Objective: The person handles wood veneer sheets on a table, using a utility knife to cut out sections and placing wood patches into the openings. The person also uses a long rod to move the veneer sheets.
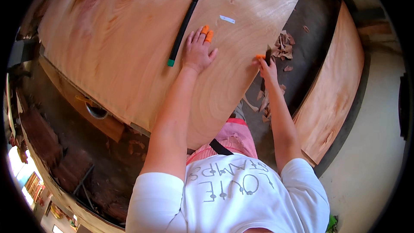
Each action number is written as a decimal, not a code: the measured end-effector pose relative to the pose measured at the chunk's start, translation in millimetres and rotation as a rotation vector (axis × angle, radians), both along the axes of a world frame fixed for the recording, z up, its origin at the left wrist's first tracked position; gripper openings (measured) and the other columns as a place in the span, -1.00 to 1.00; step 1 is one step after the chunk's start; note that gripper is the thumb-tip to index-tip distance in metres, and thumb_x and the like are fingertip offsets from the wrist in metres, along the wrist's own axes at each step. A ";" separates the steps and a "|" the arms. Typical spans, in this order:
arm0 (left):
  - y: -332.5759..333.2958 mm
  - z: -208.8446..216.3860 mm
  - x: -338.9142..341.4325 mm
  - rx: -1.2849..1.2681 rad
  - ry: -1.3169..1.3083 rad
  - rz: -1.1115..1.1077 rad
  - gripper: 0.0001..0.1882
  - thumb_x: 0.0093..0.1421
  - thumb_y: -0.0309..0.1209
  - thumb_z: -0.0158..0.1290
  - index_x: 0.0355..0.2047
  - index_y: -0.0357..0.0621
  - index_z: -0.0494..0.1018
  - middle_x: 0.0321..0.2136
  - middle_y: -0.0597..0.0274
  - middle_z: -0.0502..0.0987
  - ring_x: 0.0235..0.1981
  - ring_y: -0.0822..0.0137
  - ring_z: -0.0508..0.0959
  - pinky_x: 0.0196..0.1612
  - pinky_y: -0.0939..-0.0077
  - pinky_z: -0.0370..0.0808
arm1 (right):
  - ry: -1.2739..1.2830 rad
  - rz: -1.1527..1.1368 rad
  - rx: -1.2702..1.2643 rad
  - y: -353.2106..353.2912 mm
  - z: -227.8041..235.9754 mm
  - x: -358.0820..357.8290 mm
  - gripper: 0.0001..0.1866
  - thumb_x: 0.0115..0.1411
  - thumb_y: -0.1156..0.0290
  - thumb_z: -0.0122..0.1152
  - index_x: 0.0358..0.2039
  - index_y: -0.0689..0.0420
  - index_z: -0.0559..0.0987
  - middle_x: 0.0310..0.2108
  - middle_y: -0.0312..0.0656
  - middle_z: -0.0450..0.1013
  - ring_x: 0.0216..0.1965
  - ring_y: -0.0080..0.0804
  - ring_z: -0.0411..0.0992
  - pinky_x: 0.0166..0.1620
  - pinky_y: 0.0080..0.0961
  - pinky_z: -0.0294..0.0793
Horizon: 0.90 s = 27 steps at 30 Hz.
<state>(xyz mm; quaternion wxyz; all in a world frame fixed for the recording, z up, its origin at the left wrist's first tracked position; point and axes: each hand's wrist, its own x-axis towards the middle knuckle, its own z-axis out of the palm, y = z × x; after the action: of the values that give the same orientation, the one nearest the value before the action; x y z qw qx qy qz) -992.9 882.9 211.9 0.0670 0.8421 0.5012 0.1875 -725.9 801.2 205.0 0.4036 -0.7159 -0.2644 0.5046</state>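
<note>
Right hand (pixel 269 70): fingers curled closed round a slim dark tool (pixel 268 54), one end poking out past the grip; could be a blade, cutting edge too small to confirm. It's at the right edge of the big wood sheet (pixel 228 82), orange finger cover (pixel 260 56) right by that edge. Sheet spreads leftward and away from the grip. Left hand (pixel 199 55): palm down on the sheet, left of the grip, holding nothing. Black rod (pixel 183 30) with a green end lies just beside it, on the side away from the grip; white strip (pixel 227 19) on the sheet beyond both hands.

Risks, my read: if the left palm presses too lightly, the sheet could skid under any push from the tool. If the tool is sharp and slips, fingers by the edge could get nicked; a catch in the grain could split the edge. A leftward bump of the left hand could set the rod rolling. Curled scraps (pixel 283 46) right of the grip could slide underfoot if trodden on.

Containers: none I can make out by the grip. Round-rimmed thing (pixel 96 111) far left of it, beyond the sheet's left edge: can't tell if it's a vessel, or what's inside.
</note>
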 end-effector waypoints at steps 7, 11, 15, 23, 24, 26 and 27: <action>-36.3 -5.2 21.6 -0.029 0.316 0.054 -0.36 0.07 -0.05 -0.11 0.09 -0.16 0.17 0.13 0.06 0.10 0.21 0.16 -0.01 0.21 0.15 -0.13 | -0.319 0.225 0.048 -109.6 -43.6 53.4 -0.71 0.18 0.28 -0.02 -0.18 0.19 0.45 -0.63 -0.29 0.44 -0.58 -0.61 0.34 -0.51 -0.59 0.24; -104.1 3.1 56.1 -0.189 0.110 -0.010 -0.32 0.05 -0.03 -0.09 0.11 -0.17 0.13 0.16 0.00 0.05 0.22 0.11 -0.05 0.21 0.09 -0.16 | -0.553 0.498 -0.182 -164.8 -60.1 89.4 -0.71 0.16 0.26 -0.03 -0.17 0.11 0.46 -0.57 -0.11 0.45 -0.44 -0.24 0.45 -0.37 -0.39 0.35; -138.4 11.1 62.2 -0.053 0.061 0.361 -0.27 0.01 -0.06 -0.03 0.11 -0.25 0.11 0.14 -0.03 0.07 0.21 0.07 -0.01 0.20 0.07 -0.14 | -0.634 0.767 -0.236 -192.7 -53.6 138.4 -0.67 0.14 0.20 -0.01 -0.15 0.13 0.45 -0.40 0.01 0.46 -0.35 -0.06 0.43 -0.33 -0.33 0.37; -117.6 19.2 16.6 -0.155 0.384 0.651 -0.25 0.03 0.06 -0.06 0.09 -0.22 0.14 0.14 0.04 0.11 0.19 0.14 0.07 0.17 0.09 -0.05 | -0.449 0.648 -0.378 -183.3 -38.3 262.7 -0.80 0.15 0.35 -0.01 -0.32 0.22 0.45 -0.55 -0.06 0.50 -0.47 -0.42 0.49 -0.33 -0.52 0.41; -104.7 30.0 30.1 -0.189 0.381 0.617 -0.25 0.02 0.07 -0.06 0.08 -0.21 0.16 0.13 0.05 0.13 0.17 0.14 0.09 0.16 0.10 -0.02 | -0.402 0.537 -0.347 -195.4 -59.4 297.1 -0.80 0.15 0.36 0.00 -0.32 0.23 0.45 -0.57 -0.08 0.49 -0.48 -0.42 0.49 -0.36 -0.52 0.42; -91.8 35.6 34.2 -0.215 0.339 0.584 -0.25 0.01 0.11 -0.06 0.07 -0.17 0.18 0.11 0.06 0.16 0.15 0.15 0.12 0.14 0.11 0.03 | -0.295 0.361 -0.267 -217.1 -115.7 362.5 -0.80 0.14 0.38 0.01 -0.31 0.25 0.45 -0.59 -0.11 0.48 -0.52 -0.41 0.49 -0.40 -0.52 0.43; -111.2 26.7 12.0 -0.222 0.338 0.632 -0.25 0.01 0.13 -0.07 0.08 -0.15 0.18 0.10 0.06 0.18 0.14 0.16 0.14 0.13 0.11 0.04 | -0.333 0.416 -0.198 -203.5 -94.5 341.7 -0.81 0.14 0.40 0.01 -0.33 0.27 0.45 -0.62 -0.15 0.47 -0.57 -0.40 0.48 -0.44 -0.52 0.45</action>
<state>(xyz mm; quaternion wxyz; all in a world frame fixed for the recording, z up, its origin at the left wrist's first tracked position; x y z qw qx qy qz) -980.9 771.7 238.6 0.0131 0.6527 0.7575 0.0020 -384.1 597.7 110.6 0.1704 -0.7552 -0.4179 0.4754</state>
